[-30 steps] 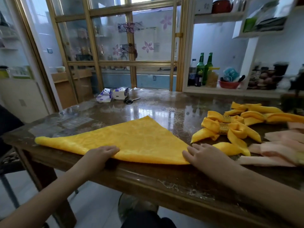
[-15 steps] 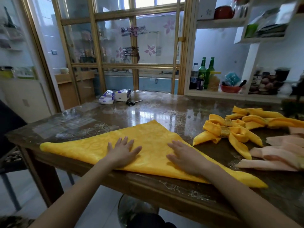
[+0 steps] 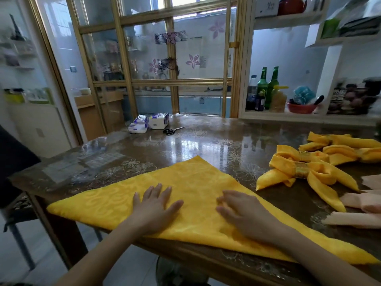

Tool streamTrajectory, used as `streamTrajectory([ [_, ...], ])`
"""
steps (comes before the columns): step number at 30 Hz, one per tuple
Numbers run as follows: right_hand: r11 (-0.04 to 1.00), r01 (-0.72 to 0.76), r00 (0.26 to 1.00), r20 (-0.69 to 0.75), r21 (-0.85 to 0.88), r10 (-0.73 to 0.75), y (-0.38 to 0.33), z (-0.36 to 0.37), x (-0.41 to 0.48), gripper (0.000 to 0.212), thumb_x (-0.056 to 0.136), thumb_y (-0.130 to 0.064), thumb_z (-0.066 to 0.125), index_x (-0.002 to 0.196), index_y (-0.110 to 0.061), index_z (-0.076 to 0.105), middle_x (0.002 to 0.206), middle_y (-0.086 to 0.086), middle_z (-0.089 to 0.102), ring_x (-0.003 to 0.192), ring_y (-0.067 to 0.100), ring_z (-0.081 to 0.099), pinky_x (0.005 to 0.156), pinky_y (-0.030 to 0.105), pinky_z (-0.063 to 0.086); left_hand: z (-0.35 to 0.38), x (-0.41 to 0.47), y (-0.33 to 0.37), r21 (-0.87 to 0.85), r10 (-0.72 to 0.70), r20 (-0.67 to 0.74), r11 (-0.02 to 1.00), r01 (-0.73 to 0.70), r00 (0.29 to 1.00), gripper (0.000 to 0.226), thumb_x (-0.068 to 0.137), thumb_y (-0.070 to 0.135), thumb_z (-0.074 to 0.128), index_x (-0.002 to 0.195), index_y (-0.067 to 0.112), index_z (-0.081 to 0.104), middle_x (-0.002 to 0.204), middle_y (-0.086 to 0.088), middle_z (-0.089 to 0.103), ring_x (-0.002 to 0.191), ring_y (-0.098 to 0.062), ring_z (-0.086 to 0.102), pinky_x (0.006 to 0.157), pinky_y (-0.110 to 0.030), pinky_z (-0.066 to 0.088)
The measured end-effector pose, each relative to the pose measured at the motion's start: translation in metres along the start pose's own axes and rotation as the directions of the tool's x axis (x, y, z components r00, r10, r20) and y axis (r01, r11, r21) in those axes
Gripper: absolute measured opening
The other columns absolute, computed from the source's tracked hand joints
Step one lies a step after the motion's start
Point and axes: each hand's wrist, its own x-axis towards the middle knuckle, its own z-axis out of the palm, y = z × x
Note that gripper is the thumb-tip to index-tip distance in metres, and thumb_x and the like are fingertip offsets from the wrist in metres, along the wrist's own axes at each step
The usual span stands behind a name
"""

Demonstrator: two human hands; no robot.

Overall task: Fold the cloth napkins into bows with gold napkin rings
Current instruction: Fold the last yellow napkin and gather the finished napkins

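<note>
Off the napkin (image 3: 195, 178) edge, now mid-cloth: left hand (image 3: 154, 209), right hand (image 3: 244, 216), open, palms flat.

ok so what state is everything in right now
yellow napkin: folded into a triangle, lying flat
left hand: flat, fingers spread, pressing the napkin
right hand: resting on the napkin, fingers slightly bent
yellow bows: finished, cinched by gold rings
pink napkins: folded, lying flat
scissors: closed, lying flat
</note>
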Motion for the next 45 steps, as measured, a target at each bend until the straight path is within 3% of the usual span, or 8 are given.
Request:
streamTrajectory([
  [4,0.957,-0.282,0.955,-0.116,-0.066,0.274,0.022,-0.023,0.031,0.054,0.084,-0.044,0.065,0.126,-0.017,0.047,0.131,0.004,0.049,0.12,0.021,0.046,0.098,0.035,0.041,-0.024,0.041,-0.023,-0.051,-0.047,-0.222,0.998,0.037,0.974,0.048,0.099,0.045,0.033,0.142,0.026,0.034,0.152,0.0,0.029,0.14,-0.019,0.025,0.111,-0.048,0.019],
  [9,0.847,-0.531,0.837,0.163,0.017,0.522,0.023,-0.044,0.056,0.064,0.075,-0.04,0.076,0.125,-0.007,0.05,0.105,0.003,0.052,0.09,0.016,0.052,0.075,0.027,0.047,-0.051,0.089,-0.059,-0.136,-0.173,0.157,0.971,0.194,0.972,0.058,0.087,0.02,0.059,0.141,0.014,0.037,0.142,-0.014,0.039,0.127,-0.029,0.043,0.105,-0.043,0.04],
  [15,0.861,-0.508,0.841,0.206,-0.014,0.5,0.035,-0.054,0.058,0.047,0.08,-0.033,0.072,0.116,-0.006,0.057,0.097,0.002,0.054,0.085,0.015,0.056,0.065,0.021,0.045,-0.067,0.1,-0.043,-0.202,-0.168,0.235,0.955,0.217,0.957,0.04,0.087,0.02,0.063,0.121,0.001,0.055,0.103,-0.005,0.054,0.09,-0.019,0.056,0.069,-0.023,0.05],
  [21,0.838,-0.546,0.832,0.122,0.002,0.541,0.064,-0.068,0.051,0.046,0.084,-0.041,0.067,0.113,-0.005,0.063,0.108,0.007,0.062,0.095,0.017,0.06,0.077,0.026,0.048,-0.058,0.1,-0.028,-0.37,-0.102,0.127,0.918,0.142,0.987,0.04,0.089,0.028,0.063,0.12,0.004,0.06,0.114,-0.01,0.061,0.089,-0.018,0.057,0.074,-0.026,0.048],
  [27,0.867,-0.495,0.869,0.051,0.056,0.493,0.072,-0.061,0.052,0.033,0.085,-0.032,0.068,0.062,-0.012,0.055,0.059,0.0,0.048,0.052,0.009,0.044,0.046,0.02,0.031,-0.056,0.101,-0.035,-0.496,-0.127,0.093,0.854,0.157,0.988,0.015,0.08,0.015,0.073,0.095,0.013,0.071,0.103,-0.005,0.062,0.081,-0.012,0.056,0.066,-0.022,0.047],
  [34,0.896,-0.442,0.887,0.134,-0.04,0.443,0.067,-0.068,0.061,0.016,0.091,-0.02,0.057,0.099,-0.009,0.065,0.097,0.005,0.065,0.088,0.018,0.062,0.071,0.025,0.05,-0.059,0.105,-0.037,-0.477,-0.089,0.173,0.864,0.162,0.981,0.01,0.081,0.02,0.073,0.09,0.021,0.069,0.096,0.002,0.06,0.081,-0.008,0.055,0.069,-0.02,0.046],
  [39,0.921,-0.385,0.92,0.056,-0.058,0.388,0.051,-0.053,0.087,0.015,0.086,-0.022,0.065,0.087,-0.008,0.061,0.081,0.003,0.056,0.072,0.015,0.052,0.05,0.02,0.037,-0.046,0.111,-0.027,-0.465,-0.103,0.03,0.879,0.106,0.994,0.018,0.086,0.025,0.067,0.095,0.01,0.071,0.099,-0.006,0.066,0.077,-0.012,0.056,0.06,-0.021,0.045],
  [45,0.905,-0.392,0.909,0.083,-0.165,0.409,0.05,-0.047,0.11,0.015,0.088,-0.013,0.054,0.102,-0.01,0.058,0.088,0.004,0.055,0.081,0.018,0.054,0.065,0.026,0.046,-0.033,0.113,-0.021,-0.358,-0.052,-0.118,0.934,0.006,0.992,0.031,0.092,0.034,0.056,0.11,0.01,0.062,0.101,-0.002,0.059,0.089,-0.013,0.053,0.076,-0.024,0.045],
])
